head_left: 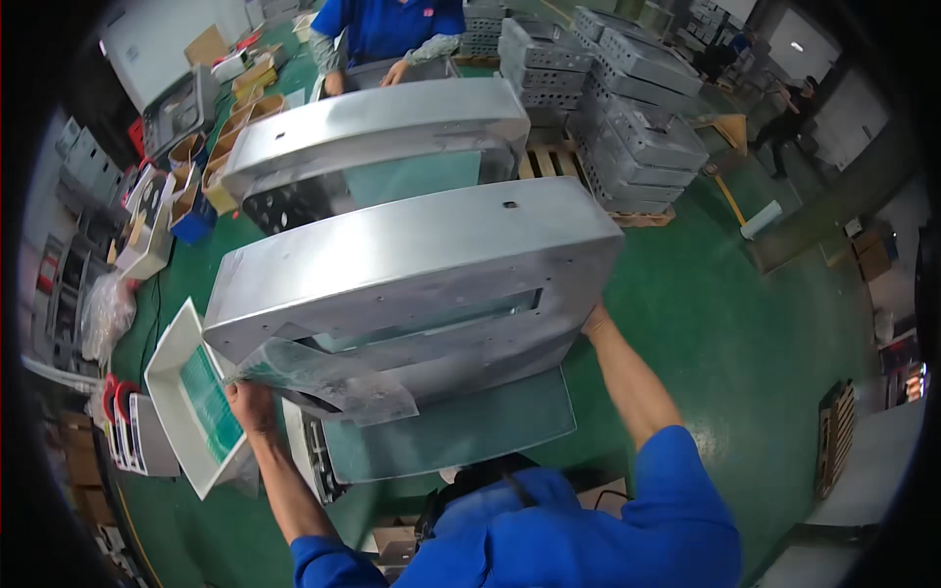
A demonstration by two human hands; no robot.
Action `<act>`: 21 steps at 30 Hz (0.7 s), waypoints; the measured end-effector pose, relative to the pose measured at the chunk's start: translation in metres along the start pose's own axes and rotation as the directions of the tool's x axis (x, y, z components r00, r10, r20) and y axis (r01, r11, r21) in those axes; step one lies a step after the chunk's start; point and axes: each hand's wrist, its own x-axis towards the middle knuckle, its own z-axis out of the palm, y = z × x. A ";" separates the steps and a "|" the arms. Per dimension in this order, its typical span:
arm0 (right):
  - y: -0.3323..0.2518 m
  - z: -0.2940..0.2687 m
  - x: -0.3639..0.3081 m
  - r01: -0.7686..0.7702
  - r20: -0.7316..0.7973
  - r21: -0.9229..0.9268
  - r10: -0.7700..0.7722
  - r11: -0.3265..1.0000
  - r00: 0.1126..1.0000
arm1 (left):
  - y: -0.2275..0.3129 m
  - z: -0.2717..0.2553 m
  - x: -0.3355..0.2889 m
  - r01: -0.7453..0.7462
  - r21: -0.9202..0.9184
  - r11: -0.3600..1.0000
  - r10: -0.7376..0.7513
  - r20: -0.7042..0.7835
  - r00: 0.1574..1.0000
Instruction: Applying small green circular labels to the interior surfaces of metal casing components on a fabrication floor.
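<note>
green-floored workshop, floor [725, 343] spreading wide to the right under bright overhead glare. nearest thing: a large silver housing [421, 255], tipped up in front of the person, long smooth side uppermost, slotted face turned toward the body. left grip [252, 405] curled round its lower left corner; right grip [595, 319] on the right edge, fingertips hidden behind the metal. both look to be grasping the housing, one at each end, probably because the piece is too broad to steady from one side. clear plastic film [377, 392] hangs across the lower left of the face, close by the left grip. beneath, a desk [490, 426] with a grey-green top, perhaps covered to spare the finish; whether the housing's lower edge touches it, cannot tell. left of that, a white tray [169, 392] with teal material inside, within easy reach. just beyond, a second housing [382, 122] of similar form, lined up behind the first. co-worker [392, 22] in blue stands on its far side, hands low behind it. farther right, grey perforated parts [642, 137] stacked on wooden pallets [637, 218], presumably to keep them off the floor.
</note>
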 end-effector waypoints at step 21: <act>0.002 0.050 0.005 0.172 0.059 -0.580 -0.170 0.797 0.984 | -0.017 0.051 -0.022 0.441 0.546 0.712 -0.228 -0.414 0.881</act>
